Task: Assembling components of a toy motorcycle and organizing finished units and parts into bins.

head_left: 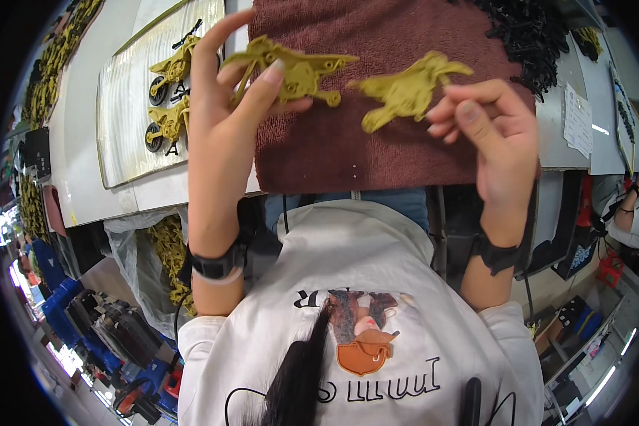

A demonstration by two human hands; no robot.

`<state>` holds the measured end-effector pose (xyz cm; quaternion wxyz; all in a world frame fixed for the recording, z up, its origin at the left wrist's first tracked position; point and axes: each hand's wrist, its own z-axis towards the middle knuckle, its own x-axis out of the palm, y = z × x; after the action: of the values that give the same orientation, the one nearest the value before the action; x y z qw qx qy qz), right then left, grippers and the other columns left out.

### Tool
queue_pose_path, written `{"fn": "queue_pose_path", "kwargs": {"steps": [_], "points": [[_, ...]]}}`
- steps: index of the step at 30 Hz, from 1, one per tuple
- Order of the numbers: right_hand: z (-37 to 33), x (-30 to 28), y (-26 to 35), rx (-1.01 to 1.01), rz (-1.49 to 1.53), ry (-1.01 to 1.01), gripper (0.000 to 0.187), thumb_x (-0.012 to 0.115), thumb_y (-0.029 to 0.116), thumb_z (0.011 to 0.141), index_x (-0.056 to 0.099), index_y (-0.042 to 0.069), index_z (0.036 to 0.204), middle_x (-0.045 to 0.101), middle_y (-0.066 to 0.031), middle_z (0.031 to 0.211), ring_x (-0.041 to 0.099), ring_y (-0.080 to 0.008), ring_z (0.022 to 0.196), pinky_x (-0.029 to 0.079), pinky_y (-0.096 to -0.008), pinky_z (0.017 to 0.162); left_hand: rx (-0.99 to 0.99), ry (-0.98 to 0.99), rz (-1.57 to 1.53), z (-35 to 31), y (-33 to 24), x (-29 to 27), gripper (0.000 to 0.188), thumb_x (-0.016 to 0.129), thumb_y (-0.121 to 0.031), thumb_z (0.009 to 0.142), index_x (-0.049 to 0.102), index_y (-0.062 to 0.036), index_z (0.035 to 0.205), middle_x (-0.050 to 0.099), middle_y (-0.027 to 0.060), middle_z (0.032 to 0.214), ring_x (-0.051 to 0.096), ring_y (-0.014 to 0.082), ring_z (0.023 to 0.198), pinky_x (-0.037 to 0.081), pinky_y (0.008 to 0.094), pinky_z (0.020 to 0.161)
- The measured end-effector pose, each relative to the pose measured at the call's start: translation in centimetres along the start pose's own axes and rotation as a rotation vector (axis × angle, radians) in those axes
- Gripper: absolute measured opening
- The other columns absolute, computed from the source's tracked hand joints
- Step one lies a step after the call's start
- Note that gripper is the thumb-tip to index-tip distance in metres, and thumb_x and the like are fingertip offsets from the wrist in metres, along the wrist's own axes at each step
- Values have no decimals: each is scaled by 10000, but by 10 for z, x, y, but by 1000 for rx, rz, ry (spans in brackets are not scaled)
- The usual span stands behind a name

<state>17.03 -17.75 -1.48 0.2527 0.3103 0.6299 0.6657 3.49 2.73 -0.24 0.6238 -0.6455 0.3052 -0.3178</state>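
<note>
My left hand grips a yellow-green plastic toy motorcycle body half, thumb pressed on its face. Opposite it, my right hand pinches a second yellow-green motorcycle body half by its edge; this piece is slightly blurred. The two halves are apart, held above a maroon towel. To the left, partly behind my left hand, two toy motorcycles with yellow-green bodies, black wheels and black handlebars lie on a pale board: an upper motorcycle and a lower motorcycle.
The pale board rests on the white table. A heap of black plastic parts lies at the far right of the towel. More yellow-green parts hang in a clear plastic bag below the table's edge. Another person's arm shows at the right.
</note>
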Motion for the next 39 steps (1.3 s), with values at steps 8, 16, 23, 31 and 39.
{"fn": "queue_pose_path", "kwargs": {"steps": [8, 16, 23, 31, 39], "points": [[-9, 55, -30, -208, -388, -7, 138, 745, 50, 741, 691, -6, 855, 655, -93, 804, 647, -178, 715, 488, -267, 647, 415, -113, 1159, 18, 31, -4, 320, 657, -217, 861, 604, -76, 1143, 554, 166, 1076, 506, 346, 1003, 418, 409, 886], [-4, 51, -34, -435, -701, 174, 164, 714, 127, 744, 663, 49, 878, 533, -78, 755, 546, -272, 700, 428, -375, 645, 288, 17, 1123, 40, -42, -15, 328, 692, -232, 836, 606, -51, 1095, 568, 162, 1099, 574, 345, 969, 472, 406, 830], [-4, 37, -6, -491, -658, 171, 141, 715, 112, 756, 665, 61, 877, 540, -47, 726, 531, -229, 627, 406, -336, 576, 717, 289, 1225, 267, -109, -62, 358, 546, -316, 965, 595, -37, 1183, 656, 115, 1090, 620, 199, 1002, 470, 305, 882], [4, 4, 7, -415, -634, 87, 114, 731, 61, 734, 670, 57, 831, 559, -39, 695, 524, -214, 593, 416, -320, 561, 188, 470, 1611, 334, -72, 43, 558, 544, -467, 928, 472, -51, 1294, 613, 193, 1089, 584, 273, 1041, 459, 371, 901], [5, -23, 24, -414, -635, 7, 126, 736, 33, 726, 678, 53, 836, 589, -50, 686, 532, -220, 569, 416, -318, 540, 261, 212, 1171, 330, -95, -49, 398, 605, -212, 908, 489, -52, 1253, 615, 131, 1064, 645, 198, 831, 511, 300, 677]]}}
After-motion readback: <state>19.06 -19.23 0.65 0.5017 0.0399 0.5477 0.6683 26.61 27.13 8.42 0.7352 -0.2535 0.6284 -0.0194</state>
